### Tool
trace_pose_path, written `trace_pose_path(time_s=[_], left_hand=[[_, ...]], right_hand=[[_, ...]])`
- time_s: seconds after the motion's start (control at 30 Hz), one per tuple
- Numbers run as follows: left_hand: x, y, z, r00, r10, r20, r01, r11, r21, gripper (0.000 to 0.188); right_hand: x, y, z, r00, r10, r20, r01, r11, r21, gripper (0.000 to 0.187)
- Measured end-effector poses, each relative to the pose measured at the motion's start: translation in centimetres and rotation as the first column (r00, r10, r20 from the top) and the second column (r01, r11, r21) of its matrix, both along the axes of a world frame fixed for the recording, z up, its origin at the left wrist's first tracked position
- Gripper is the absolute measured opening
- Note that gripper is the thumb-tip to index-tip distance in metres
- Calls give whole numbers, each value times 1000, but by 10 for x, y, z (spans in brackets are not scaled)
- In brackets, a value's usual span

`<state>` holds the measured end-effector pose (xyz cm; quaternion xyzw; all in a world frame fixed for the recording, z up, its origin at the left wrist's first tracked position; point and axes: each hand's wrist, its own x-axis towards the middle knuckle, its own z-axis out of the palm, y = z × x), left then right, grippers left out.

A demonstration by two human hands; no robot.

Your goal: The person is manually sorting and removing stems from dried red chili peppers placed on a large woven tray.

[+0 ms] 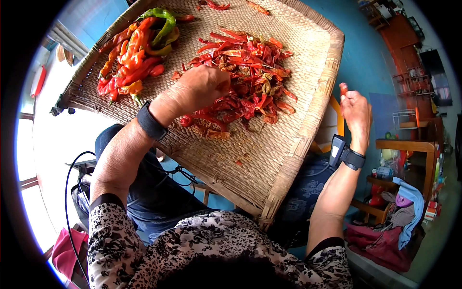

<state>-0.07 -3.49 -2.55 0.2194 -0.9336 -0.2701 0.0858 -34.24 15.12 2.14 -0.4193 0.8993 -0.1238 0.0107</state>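
A broad woven tray (308, 62) lies tilted across my lap. On its middle is a heap of dried, wrinkled red chili peppers (250, 77). Over the heap's left edge, my left hand (199, 86) is closed, knuckles up; its fingertips are hidden, so what it pinches cannot be made out. Beyond the tray's right rim my right hand (356, 115) is raised, fingers curled, with a small red chili pepper (343, 89) poking up beside the thumb. Fresher, glossy red and orange peppers (134, 58) with a curved green pepper (166, 24) are piled at the tray's far left.
Small chili scraps (238, 163) and seeds dot the tray's near part. A dark cable (68, 192) hangs at my left, near pink cloth (70, 250). At the right stands a wooden rack (404, 144) with blue cloth (409, 212) and maroon cloth (375, 245).
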Motion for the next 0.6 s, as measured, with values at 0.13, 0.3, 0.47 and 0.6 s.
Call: trace_pose_path(time_s=[0.13,0.3,0.47,0.6], left_hand=[[-3,2,20,988,68,-138,-6,912,410,22],[-8,9,13,900,135,-414,199,717,667,20],[-11,21,18,878,150,-455,239,686,687,22],[-1,6,31,928,83,-363,143,820,554,34]], right_hand=[[38,-13,5,958,279,-63,-282,883,-374,30],[131,-42,11,614,668,420,-455,735,-503,30],[165,-60,-1,583,763,279,-650,644,-403,22],[154,-57,1,664,684,300,-532,715,-453,14]])
